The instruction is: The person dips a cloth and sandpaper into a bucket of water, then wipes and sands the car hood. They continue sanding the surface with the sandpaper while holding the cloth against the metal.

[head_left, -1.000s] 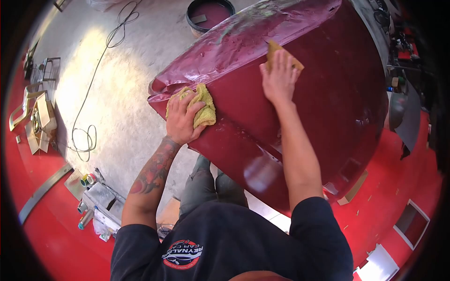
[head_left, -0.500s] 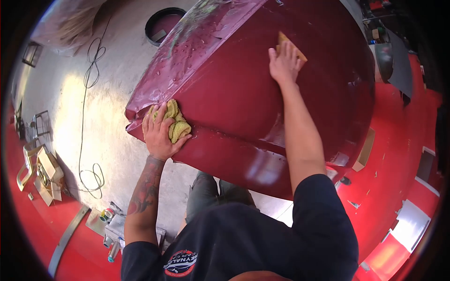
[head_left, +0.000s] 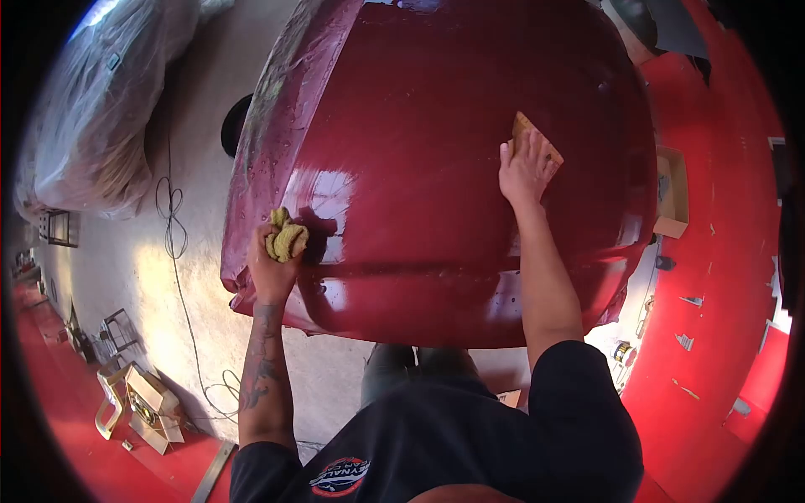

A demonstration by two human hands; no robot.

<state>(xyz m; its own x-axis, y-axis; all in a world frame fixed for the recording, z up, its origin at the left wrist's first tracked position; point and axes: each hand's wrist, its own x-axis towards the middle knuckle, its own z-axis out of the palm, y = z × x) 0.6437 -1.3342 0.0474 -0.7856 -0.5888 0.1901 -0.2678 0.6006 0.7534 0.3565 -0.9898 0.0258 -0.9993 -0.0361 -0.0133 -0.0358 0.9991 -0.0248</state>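
Note:
My left hand (head_left: 267,267) is closed around a bunched yellow-green cloth (head_left: 288,241) at the left side of a glossy dark red car hood (head_left: 411,193). The cloth's reflection shows in the paint beside it. Further right, my right hand (head_left: 527,170) presses an orange-tan sheet of sandpaper (head_left: 521,126) to the hood, fingers stretched over it; the sheet's corners stick out past them. Clear plastic film (head_left: 267,163) with water drops on it covers the hood's left edge.
A plastic-wrapped bulky object (head_left: 109,126) stands at upper left. A dark cable (head_left: 180,289) runs along the floor, and an opened cardboard box (head_left: 153,407) sits at lower left. Another cardboard box (head_left: 672,193) is right of the hood, by a red surface (head_left: 713,277).
My left hand now grips the cloth more tightly bunched instead of spreading over it on the hood's edge. My right hand and the sandpaper appear lower in view; the camera view has shifted.

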